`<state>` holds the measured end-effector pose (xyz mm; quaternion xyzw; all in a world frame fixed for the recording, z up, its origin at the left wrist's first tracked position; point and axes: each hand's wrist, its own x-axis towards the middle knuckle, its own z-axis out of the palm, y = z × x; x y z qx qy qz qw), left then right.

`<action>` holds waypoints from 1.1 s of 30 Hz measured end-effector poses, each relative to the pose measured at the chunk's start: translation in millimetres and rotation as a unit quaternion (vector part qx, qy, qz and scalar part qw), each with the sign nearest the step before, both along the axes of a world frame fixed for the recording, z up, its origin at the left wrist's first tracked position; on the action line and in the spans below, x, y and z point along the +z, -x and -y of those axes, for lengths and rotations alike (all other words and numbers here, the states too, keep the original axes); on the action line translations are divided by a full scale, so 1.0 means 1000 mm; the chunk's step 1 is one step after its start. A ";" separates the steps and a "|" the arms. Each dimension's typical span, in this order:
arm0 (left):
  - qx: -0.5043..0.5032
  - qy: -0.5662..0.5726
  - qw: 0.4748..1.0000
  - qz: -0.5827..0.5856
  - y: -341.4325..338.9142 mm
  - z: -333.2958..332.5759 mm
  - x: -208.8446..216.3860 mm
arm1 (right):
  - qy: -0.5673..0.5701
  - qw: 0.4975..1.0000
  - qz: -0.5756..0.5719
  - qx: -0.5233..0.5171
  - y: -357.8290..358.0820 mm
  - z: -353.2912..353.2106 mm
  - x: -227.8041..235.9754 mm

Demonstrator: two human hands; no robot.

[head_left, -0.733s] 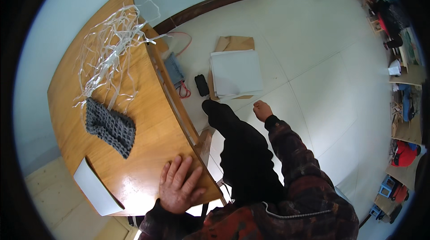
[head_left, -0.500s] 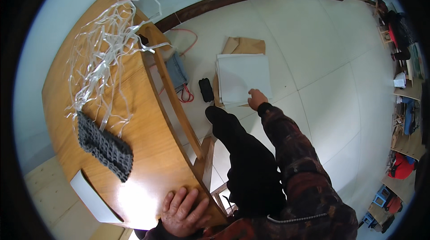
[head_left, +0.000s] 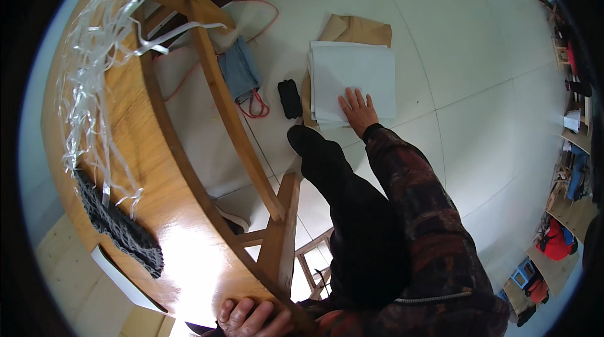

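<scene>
On the floor, white paper stack (head_left: 352, 79) lies under the right hand (head_left: 358, 109), grip spread flat, clamping nothing.

Your right hand (head_left: 358, 109) lies flat on the near edge of the paper stack (head_left: 353, 79) on the floor (head_left: 478, 117); cardboard (head_left: 357, 29) is under and behind the stack. Just left of the stack lies a small object (head_left: 290, 98), then, further left, a folded cloth (head_left: 239, 71) w/ cord. Table (head_left: 157, 211) is at your left; plastic strips (head_left: 94, 66) on its far part, knitted piece (head_left: 116, 227) nearer. Your left hand (head_left: 251, 318) grips the table's near edge.
</scene>
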<state>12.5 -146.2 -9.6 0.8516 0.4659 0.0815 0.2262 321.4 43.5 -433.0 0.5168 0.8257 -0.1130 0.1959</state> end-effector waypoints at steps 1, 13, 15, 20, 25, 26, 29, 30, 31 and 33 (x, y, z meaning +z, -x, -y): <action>-0.002 0.008 1.000 -0.002 0.000 0.000 0.001 | 0.000 1.000 0.018 0.010 -0.001 0.003 -0.003; 0.000 -0.013 1.000 -0.007 -0.001 0.004 0.000 | -0.046 0.999 0.001 0.025 -0.003 0.009 -0.014; 0.001 -0.010 1.000 -0.010 -0.001 0.005 0.000 | -0.041 0.999 -0.019 0.017 -0.005 0.010 -0.012; 0.003 -0.023 1.000 -0.013 0.000 0.008 -0.002 | -0.003 0.998 -0.052 -0.025 0.005 0.008 0.004; 0.000 -0.021 0.999 -0.024 0.001 0.009 -0.001 | 0.038 0.983 -0.176 -0.022 0.061 0.001 0.019; 0.004 -0.027 0.999 -0.027 0.000 0.009 -0.001 | 0.034 0.986 -0.163 -0.007 0.072 -0.004 0.019; 0.006 -0.023 0.999 -0.025 -0.001 0.008 -0.001 | 0.048 0.994 -0.093 0.001 0.090 -0.020 0.015; 0.006 -0.017 1.000 -0.022 -0.001 0.007 -0.001 | 0.049 0.993 -0.104 0.007 0.089 -0.022 0.013; 0.012 -0.026 0.999 -0.020 -0.002 0.007 -0.002 | 0.061 0.993 -0.102 0.013 0.085 -0.021 0.011; 0.013 -0.026 1.000 -0.012 -0.003 0.006 -0.002 | 0.061 0.994 -0.092 0.023 0.072 -0.015 0.008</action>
